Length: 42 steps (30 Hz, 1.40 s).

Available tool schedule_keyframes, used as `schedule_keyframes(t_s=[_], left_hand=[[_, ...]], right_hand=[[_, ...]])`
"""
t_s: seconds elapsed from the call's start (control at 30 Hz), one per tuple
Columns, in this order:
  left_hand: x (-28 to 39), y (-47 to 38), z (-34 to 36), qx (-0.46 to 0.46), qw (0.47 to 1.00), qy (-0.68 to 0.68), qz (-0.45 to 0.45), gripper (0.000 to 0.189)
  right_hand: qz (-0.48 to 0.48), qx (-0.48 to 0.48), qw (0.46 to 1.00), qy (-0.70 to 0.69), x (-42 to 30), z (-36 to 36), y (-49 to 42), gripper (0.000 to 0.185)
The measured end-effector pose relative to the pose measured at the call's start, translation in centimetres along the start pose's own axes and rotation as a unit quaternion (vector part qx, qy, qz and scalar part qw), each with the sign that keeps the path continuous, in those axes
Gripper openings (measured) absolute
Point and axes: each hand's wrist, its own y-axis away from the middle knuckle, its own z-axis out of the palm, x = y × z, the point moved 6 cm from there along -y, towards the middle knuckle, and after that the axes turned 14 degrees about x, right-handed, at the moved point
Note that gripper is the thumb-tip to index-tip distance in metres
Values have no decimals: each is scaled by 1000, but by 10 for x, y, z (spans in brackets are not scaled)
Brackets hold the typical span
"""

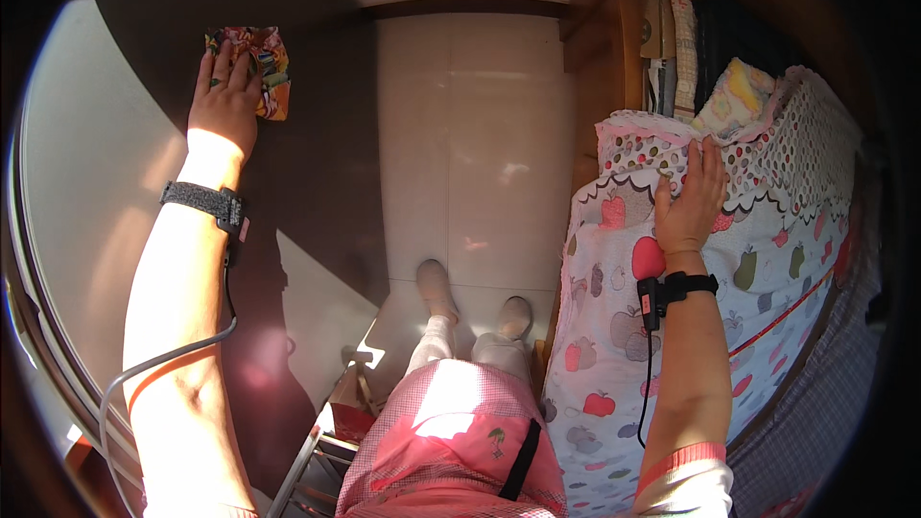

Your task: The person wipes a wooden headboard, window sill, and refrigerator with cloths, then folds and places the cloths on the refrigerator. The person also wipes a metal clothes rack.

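Note:
My left hand (pixel 224 90) lies flat over a crumpled, brightly printed cloth (pixel 275 97), holding it against the smooth grey door panel (pixel 327 158). Part of the cloth is hidden beneath the fingers and palm. On the other side, my right hand (pixel 687 208) rests palm down on a white cover (pixel 611 388) printed with apples and pears. Its fingertips reach the dotted, pink-edged border of that cover, close to a yellow and white patterned cloth (pixel 737 97). Nothing is gripped in the right hand.
Pale floor tiles (pixel 482 158) run between the panel and a wooden cabinet (pixel 604 57). Cardboard and folded items (pixel 658 29) stand upright behind the cover. By my legs is a metal-framed rack (pixel 316 467). A grey cable (pixel 173 354) loops off my left wrist.

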Motion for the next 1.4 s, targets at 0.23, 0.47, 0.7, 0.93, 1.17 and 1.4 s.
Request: schedule_keyframes(t_s=[0.23, 0.47, 0.7, 0.93, 1.17, 1.4], left_hand=[[106, 138, -4, -286, 948, 32, 135, 46], [226, 379, -100, -467, 833, 157, 251, 61], [154, 205, 2, -372, 916, 16, 152, 55], [-22, -13, -16, -9, 999, -24, -25, 39], [78, 113, -2, -206, 973, -16, 104, 48], [206, 340, -72, -444, 864, 71, 225, 62]], right_hand=[[0, 2, 1000, -1, -1, -2, 0, 65], [3, -4, 1000, 0, 2, 1, 1, 66], [5, -5, 1000, 1, 0, 0, 0, 66], [2, -3, 1000, 5, 1, 2, 2, 66], [-8, 12, 1000, -6, 1, -1, 1, 66], [-12, 20, 1000, -10, 3, 1, 4, 64]])
